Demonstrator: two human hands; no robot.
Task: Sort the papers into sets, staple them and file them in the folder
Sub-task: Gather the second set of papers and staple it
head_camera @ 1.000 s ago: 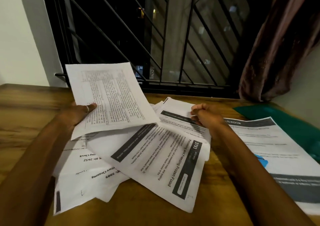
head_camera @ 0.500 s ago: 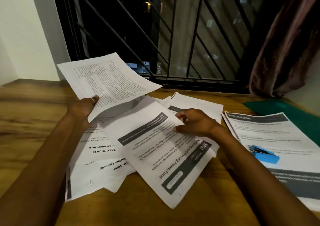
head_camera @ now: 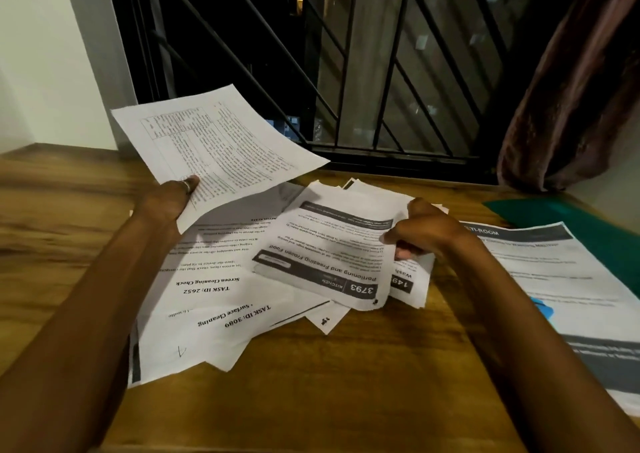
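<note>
My left hand (head_camera: pixel 169 198) holds a printed sheet with a table (head_camera: pixel 221 147) raised above the desk. My right hand (head_camera: pixel 422 232) grips the right edge of the sheet headed "3793 Portioning and Freezing Frozen Food" (head_camera: pixel 329 262), lifted slightly off the loose pile of papers (head_camera: pixel 214 314) spread across the desk's middle. A separate set headed "MULTI-ROOM" (head_camera: pixel 561 279) lies at the right, with a blue stapler (head_camera: pixel 543 308) on it, mostly hidden by my right forearm. The green folder (head_camera: pixel 568 215) lies at the far right behind that set.
The wooden desk (head_camera: pixel 381 383) meets a window with a black metal grille (head_camera: pixel 346 88) at the back. A brown curtain (head_camera: pixel 581 88) hangs at the right. A white wall stands at the left.
My right hand has taken hold of the "3793" sheet and turned and slid it toward the right. My left hand keeps the table sheet raised, tipped flatter.
</note>
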